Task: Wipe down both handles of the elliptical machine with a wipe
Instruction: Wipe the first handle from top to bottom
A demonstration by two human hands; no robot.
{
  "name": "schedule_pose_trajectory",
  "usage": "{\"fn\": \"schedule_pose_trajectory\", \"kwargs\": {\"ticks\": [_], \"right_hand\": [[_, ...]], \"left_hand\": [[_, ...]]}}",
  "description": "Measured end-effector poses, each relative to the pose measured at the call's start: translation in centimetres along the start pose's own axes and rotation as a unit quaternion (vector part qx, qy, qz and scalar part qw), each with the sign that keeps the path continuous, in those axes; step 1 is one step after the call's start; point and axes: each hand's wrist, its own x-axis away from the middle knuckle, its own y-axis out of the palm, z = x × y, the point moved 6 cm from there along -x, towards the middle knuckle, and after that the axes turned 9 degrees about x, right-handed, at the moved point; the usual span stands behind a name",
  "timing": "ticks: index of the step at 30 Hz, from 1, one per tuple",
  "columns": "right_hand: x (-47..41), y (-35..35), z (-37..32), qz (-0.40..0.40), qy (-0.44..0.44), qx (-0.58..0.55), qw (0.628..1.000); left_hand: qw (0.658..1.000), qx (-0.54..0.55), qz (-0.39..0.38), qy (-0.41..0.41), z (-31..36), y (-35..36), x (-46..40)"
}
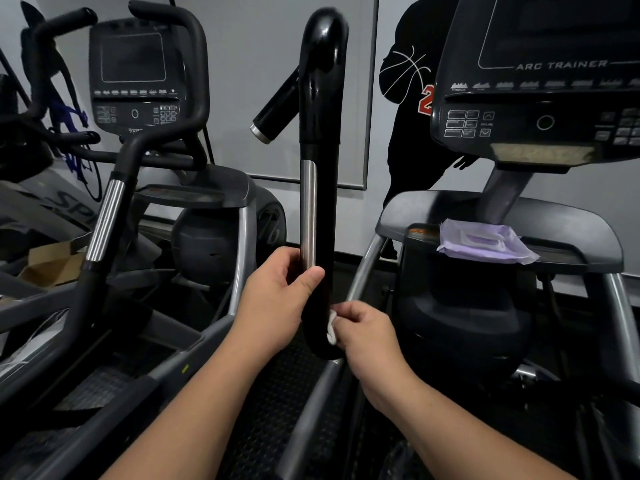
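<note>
Head view: left hand grips the black handle to steady it, right hand pinches the wipe low down — best worked upward, wrapping fully round.

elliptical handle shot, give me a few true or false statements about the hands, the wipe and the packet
1. The left hand grips the black handle. True.
2. The right hand holds the white wipe against the top bend of the handle. False: the wipe is pressed low on the handle, near its bottom end.
3. The purple wipe packet lies on the machine's shelf below the console. True.
4. The left hand holds the wipe. False: the right hand pinches it; the left hand only holds the handle.
5. The left hand sits higher on the handle than the right hand. True.
</note>
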Motion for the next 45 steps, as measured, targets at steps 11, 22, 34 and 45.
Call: {"fn": "schedule_pose_trajectory", "kwargs": {"ticks": [11, 22, 34, 45], "right_hand": [[0.5, -0.8, -1.3, 0.048, -0.024, -0.042, 0.998], [0.3, -1.1, -2.1, 0.052, -0.04, 0.012, 0.998], [-0.5, -1.0, -1.2, 0.032, -0.007, 0.031, 0.999], [-1.6, -0.9, -1.5, 0.015, 0.002, -0.04, 0.999]], "left_hand": [[1.0, -0.002, -0.001, 0.004, 0.2, 0.0, 0.1], [1.0, -0.011, 0.005, 0.002, -0.1, -0.2, 0.0], [1.0, -0.024, 0.009, 0.004, -0.1, -0.3, -0.1], [1.0, -0.003, 0.003, 0.006, -0.5, -0.2, -0.2]]}}
